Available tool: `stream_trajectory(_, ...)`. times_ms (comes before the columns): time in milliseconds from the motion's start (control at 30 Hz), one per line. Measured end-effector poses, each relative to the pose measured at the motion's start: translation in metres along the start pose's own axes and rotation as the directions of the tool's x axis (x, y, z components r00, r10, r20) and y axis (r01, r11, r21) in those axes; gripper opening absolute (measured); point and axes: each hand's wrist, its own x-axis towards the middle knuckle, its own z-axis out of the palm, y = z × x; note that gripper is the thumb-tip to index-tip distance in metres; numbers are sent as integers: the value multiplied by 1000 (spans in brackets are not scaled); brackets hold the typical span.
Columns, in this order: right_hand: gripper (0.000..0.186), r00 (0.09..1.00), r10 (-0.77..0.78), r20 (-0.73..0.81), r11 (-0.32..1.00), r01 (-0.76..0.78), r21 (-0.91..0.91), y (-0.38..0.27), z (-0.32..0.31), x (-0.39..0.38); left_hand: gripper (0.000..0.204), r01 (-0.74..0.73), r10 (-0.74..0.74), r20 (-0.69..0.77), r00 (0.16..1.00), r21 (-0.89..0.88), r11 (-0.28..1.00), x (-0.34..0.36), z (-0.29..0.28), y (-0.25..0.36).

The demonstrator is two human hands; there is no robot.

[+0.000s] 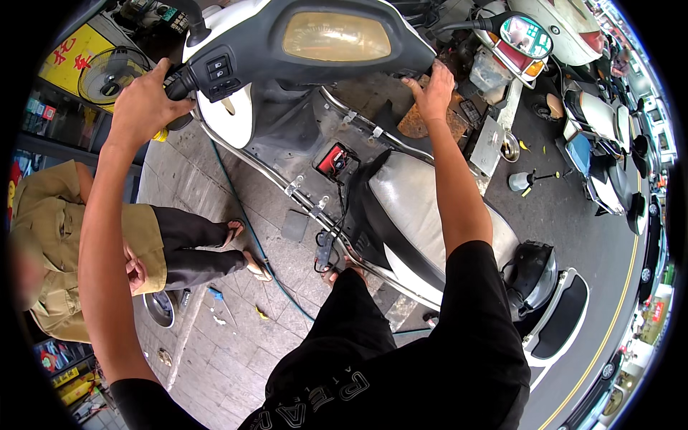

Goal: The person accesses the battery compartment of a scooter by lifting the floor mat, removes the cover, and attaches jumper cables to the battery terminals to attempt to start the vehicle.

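A white and dark-grey scooter fills the middle, its handlebar cover (265, 64) and clouded instrument panel (335, 36) at the top. My left hand (143, 107) is closed around the left grip (177, 87), beside the switches (218, 68). My right hand (433, 94) holds the right end of the handlebar, thumb toward the middle; the grip under it is mostly hidden. Below, the bare floor pan (279, 132) shows metal rails and a red-and-black battery (331, 161) with cables. Wires run down to a small module (324, 249) near my foot. The long seat (401, 193) lies beneath my right arm.
A person in khaki (50, 222) is close at left, by a fan (115, 75) and a metal bowl (158, 310). A blue hose (265, 269) crosses the paving (215, 358). A helmet (530, 276), loose tools (523, 183), parked scooters (595, 158) and the road (588, 358) are at right.
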Motion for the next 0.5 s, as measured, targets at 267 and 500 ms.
stream_trajectory(267,83,1000,1,-3,1000,-1,-7,0,-2,0,79,14,-14,14,1000,3,1000,-2,-4,2)
stream_trajectory(500,83,1000,10,7,1000,-10,-5,1,-2,-1,74,29,-28,41,999,-14,999,-2,-9,8)
